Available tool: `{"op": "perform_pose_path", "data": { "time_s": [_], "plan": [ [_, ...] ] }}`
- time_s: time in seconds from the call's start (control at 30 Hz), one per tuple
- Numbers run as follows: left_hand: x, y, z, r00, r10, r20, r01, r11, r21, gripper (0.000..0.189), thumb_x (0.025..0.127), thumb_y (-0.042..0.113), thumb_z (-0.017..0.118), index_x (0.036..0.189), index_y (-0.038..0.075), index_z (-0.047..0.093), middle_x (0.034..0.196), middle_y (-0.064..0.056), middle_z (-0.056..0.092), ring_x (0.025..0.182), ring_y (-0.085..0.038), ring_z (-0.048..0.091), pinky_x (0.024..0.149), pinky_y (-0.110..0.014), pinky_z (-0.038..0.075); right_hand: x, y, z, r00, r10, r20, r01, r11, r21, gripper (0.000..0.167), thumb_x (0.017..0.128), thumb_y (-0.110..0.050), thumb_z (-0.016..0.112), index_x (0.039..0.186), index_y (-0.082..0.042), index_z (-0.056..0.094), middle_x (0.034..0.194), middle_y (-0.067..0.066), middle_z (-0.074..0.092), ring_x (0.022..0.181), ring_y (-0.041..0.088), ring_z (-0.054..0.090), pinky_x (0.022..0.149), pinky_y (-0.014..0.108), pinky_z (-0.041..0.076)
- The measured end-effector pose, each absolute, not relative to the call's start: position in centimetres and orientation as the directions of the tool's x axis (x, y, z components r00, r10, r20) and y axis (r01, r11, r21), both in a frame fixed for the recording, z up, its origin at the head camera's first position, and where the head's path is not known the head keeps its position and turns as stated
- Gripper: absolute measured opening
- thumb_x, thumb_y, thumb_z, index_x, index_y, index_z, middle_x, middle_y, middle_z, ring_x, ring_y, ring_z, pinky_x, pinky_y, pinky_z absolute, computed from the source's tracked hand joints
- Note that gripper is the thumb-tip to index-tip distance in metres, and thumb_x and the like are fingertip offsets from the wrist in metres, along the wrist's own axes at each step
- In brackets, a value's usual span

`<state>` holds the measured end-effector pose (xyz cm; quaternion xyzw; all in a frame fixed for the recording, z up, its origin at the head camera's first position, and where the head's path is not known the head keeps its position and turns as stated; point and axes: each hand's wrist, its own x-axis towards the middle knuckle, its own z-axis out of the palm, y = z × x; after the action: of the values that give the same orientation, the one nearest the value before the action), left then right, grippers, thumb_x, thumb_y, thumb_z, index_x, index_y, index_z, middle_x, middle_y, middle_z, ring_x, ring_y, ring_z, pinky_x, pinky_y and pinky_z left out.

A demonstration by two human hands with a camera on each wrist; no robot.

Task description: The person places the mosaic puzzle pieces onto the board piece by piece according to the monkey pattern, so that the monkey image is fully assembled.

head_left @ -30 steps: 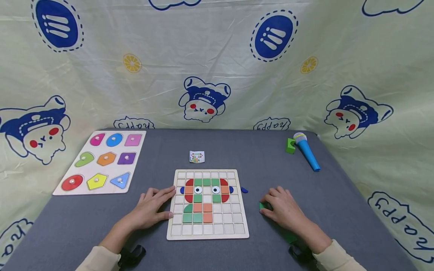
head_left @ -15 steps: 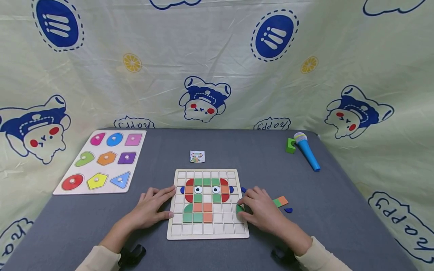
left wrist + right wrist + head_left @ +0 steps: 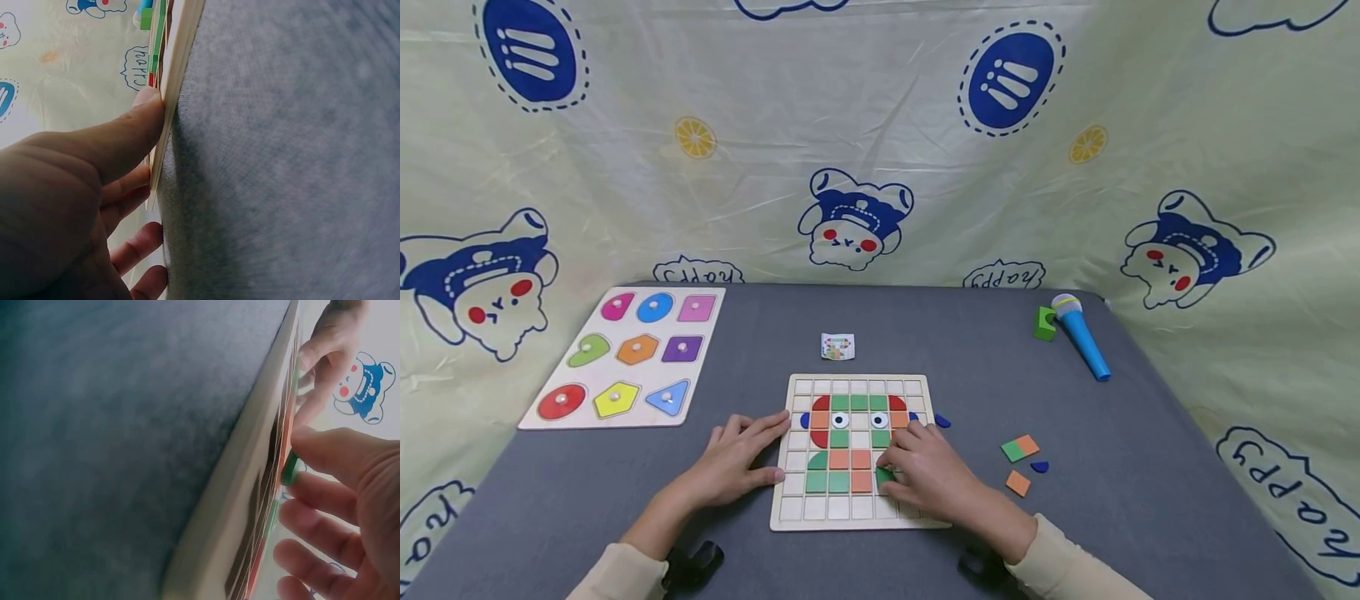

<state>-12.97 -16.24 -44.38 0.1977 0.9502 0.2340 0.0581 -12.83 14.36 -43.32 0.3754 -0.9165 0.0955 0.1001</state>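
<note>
A wooden grid board lies on the table, with green, orange, red and blue tiles and two eye tiles set in its cells. My left hand rests at the board's left edge, thumb and fingertips touching it; the left wrist view shows the thumb against the board's side. Over the lower middle of the board, my right hand pinches a green tile between thumb and finger. In the right wrist view that green tile stands tilted at the board's surface. The fingers hide some cells on the right.
Right of the board lie a green tile, orange tiles and blue pieces. A small picture card is behind the board. A shape puzzle lies left; a blue microphone and green block are back right.
My right hand has moved left from the loose tiles onto the board, carrying the green tile. Loose tiles it covered now show. My left hand has stayed at the board's edge.
</note>
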Motion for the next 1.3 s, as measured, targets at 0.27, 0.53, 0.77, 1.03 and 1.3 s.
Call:
{"op": "perform_pose_path", "data": {
  "time_s": [0.27, 0.53, 0.77, 1.03, 1.3],
  "plan": [
    [-12.9, -16.2, -44.3, -0.916, 0.402, -0.020, 0.348, 0.816, 0.462, 0.070, 0.082, 0.036, 0.071, 0.143, 0.017, 0.043, 0.150, 0.001, 0.040, 0.112, -0.022, 0.039, 0.079, -0.036, 0.025, -13.0, 14.0, -43.6, -0.699, -0.677, 0.229, -0.710, 0.696, -0.106, 0.019, 0.075, -0.036, 0.077, 0.088, -0.024, 0.071, 0.088, -0.010, 0.058, 0.083, 0.008, 0.042, 0.073, 0.027, 0.034],
    [-12.8, -16.2, -44.3, -0.915, 0.403, -0.024, 0.346, 0.813, 0.468, 0.069, 0.082, 0.036, 0.070, 0.143, 0.017, 0.043, 0.150, 0.001, 0.039, 0.112, -0.022, 0.039, 0.078, -0.035, 0.025, -12.9, 14.0, -43.7, -0.704, -0.680, 0.203, -0.706, 0.700, -0.103, 0.020, 0.075, -0.039, 0.076, 0.088, -0.024, 0.072, 0.088, -0.010, 0.060, 0.087, 0.009, 0.045, 0.074, 0.028, 0.035],
    [-12.8, -16.1, -44.2, -0.914, 0.406, -0.017, 0.352, 0.812, 0.465, 0.069, 0.082, 0.036, 0.070, 0.143, 0.017, 0.043, 0.150, 0.000, 0.039, 0.111, -0.022, 0.039, 0.078, -0.035, 0.025, -12.8, 14.2, -43.8, -0.703, -0.678, 0.216, -0.706, 0.701, -0.100, 0.020, 0.075, -0.038, 0.076, 0.089, -0.024, 0.072, 0.089, -0.010, 0.060, 0.089, 0.010, 0.047, 0.075, 0.029, 0.037],
    [-12.8, -16.1, -44.1, -0.915, 0.403, -0.015, 0.351, 0.816, 0.460, 0.069, 0.082, 0.035, 0.071, 0.143, 0.016, 0.043, 0.150, 0.000, 0.039, 0.111, -0.022, 0.039, 0.079, -0.036, 0.025, -12.7, 14.2, -43.7, -0.717, -0.667, 0.201, -0.694, 0.710, -0.118, 0.023, 0.075, -0.039, 0.075, 0.091, -0.023, 0.072, 0.091, -0.009, 0.060, 0.090, 0.010, 0.046, 0.077, 0.030, 0.037],
    [-12.8, -16.1, -44.1, -0.914, 0.406, -0.024, 0.350, 0.816, 0.460, 0.070, 0.082, 0.036, 0.070, 0.143, 0.016, 0.043, 0.151, 0.000, 0.039, 0.113, -0.023, 0.039, 0.080, -0.037, 0.026, -13.1, 16.5, -43.1, -0.772, -0.590, 0.238, -0.631, 0.758, -0.167, 0.024, 0.073, -0.036, 0.078, 0.092, -0.021, 0.072, 0.089, -0.009, 0.059, 0.085, 0.007, 0.042, 0.074, 0.028, 0.033]
  ]
}}
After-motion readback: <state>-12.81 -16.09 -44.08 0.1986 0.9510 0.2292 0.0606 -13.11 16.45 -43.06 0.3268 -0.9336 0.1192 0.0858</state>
